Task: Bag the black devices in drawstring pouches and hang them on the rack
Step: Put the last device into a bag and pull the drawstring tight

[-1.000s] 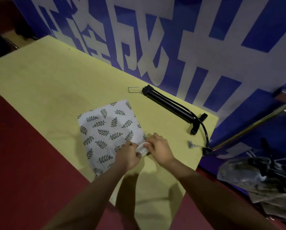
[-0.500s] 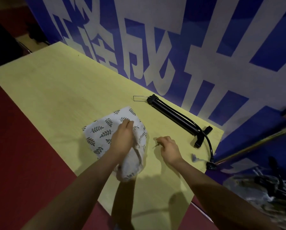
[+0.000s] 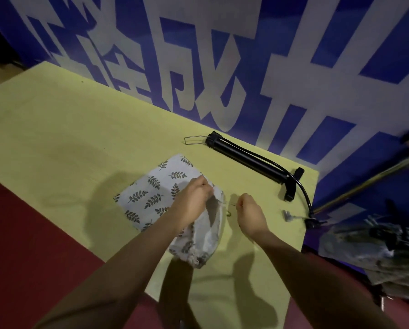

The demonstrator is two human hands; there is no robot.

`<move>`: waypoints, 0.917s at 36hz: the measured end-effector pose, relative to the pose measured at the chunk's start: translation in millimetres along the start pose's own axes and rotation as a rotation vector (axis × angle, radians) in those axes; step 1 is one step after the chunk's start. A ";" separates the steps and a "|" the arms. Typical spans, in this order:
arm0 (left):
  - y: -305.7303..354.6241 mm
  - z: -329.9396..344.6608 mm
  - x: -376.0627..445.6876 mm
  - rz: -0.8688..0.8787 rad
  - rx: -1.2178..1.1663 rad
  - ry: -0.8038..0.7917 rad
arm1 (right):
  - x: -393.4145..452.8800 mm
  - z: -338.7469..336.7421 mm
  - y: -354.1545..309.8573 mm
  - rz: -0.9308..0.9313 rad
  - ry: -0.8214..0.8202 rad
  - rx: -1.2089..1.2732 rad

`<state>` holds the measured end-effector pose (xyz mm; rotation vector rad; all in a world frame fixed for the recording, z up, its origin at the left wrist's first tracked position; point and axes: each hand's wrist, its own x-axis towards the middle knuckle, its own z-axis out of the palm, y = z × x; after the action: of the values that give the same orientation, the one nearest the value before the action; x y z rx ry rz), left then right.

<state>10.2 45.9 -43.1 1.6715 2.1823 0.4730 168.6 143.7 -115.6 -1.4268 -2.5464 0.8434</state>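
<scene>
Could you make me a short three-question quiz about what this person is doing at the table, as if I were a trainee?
1. True or false: the long black pump-like device is already inside the white leaf-print fabric drawstring pouch.
2. Which hand grips the pouch's mouth? A) left hand B) right hand C) neither
3. Fill in: the black device lies on the yellow-green tabletop close to the blue and white ____.

Key:
1. False; it lies bare on the table, apart from the pouch.
2. A; the right hand is pinched shut beside the opening, seemingly on the thin cord.
3. Banner.
</scene>
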 end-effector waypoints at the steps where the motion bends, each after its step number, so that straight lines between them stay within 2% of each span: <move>1: 1.3 -1.6 1.1 0.011 0.024 -0.012 | -1.6 -2.5 -2.7 0.037 0.040 0.074; 4: 4.7 -6.3 5.7 -0.011 0.113 -0.132 | -2.9 -13.4 -12.1 0.039 0.152 0.209; 8: 6.9 -14.4 12.5 -0.032 0.095 -0.252 | -0.1 -31.5 -31.7 -0.049 0.276 0.303; 13: 4.7 -29.1 32.2 0.009 -0.122 -0.266 | 2.8 -46.4 -56.1 -0.245 0.286 0.277; 17: 8.9 -42.7 46.1 -0.006 -0.223 -0.209 | 9.7 -47.9 -63.3 -0.353 0.275 0.083; 22: 17.0 -50.9 52.7 -0.018 -0.295 -0.185 | 19.1 -47.5 -67.5 -0.266 0.330 -0.051; 25: 15.8 -51.4 55.2 -0.030 -0.350 -0.183 | 25.8 -50.1 -69.3 -0.285 0.300 -0.075; 31: 8.2 -52.1 73.5 -0.112 -0.386 -0.112 | 43.3 -56.8 -62.8 -0.235 0.397 0.076; 33: 7.1 -50.9 81.0 -0.148 -0.330 -0.059 | 51.1 -61.0 -60.6 -0.183 0.419 0.126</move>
<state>-27.2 123.5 -0.7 1.3236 2.0349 0.6896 115.5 186.0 -42.2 -1.1658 -2.2220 0.5901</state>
